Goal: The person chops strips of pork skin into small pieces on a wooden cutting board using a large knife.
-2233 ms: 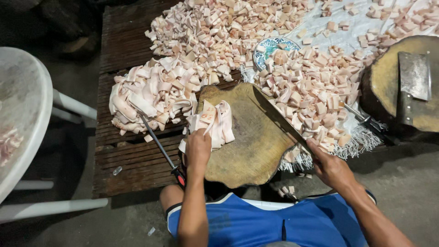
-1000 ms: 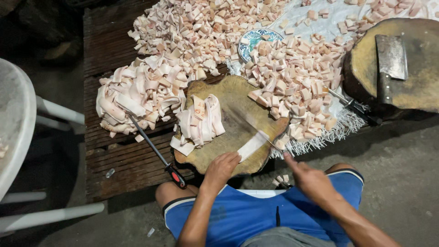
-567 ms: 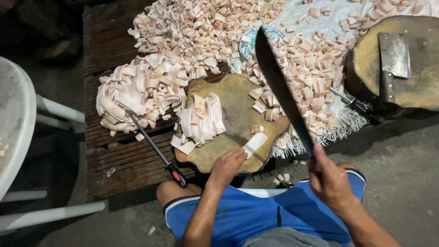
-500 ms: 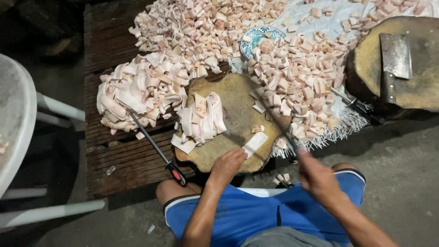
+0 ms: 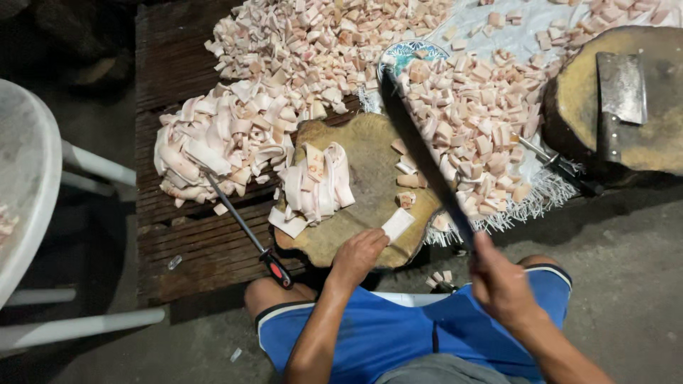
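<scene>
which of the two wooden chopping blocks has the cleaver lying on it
The far right chopping block, with the cleaver flat on top. The near block before the left hand holds only pale meat strips.

Your round chopping block [image 5: 356, 178] sits right in front of your knees, with a bunch of meat strips [image 5: 314, 183] on its left part and one small piece [image 5: 398, 225] at its near edge, just by your left hand [image 5: 358, 254]. To the left of the block lies a heap of strips [image 5: 217, 146] with a sharpening rod [image 5: 245, 231] beside it, and behind and to the right lie lots of cut cubes [image 5: 455, 107]. Far right is another block [image 5: 640, 99] with a cleaver [image 5: 617, 99] on it, and your right hand [image 5: 501, 281] holds a long knife [image 5: 423, 160] over the first block.
</scene>
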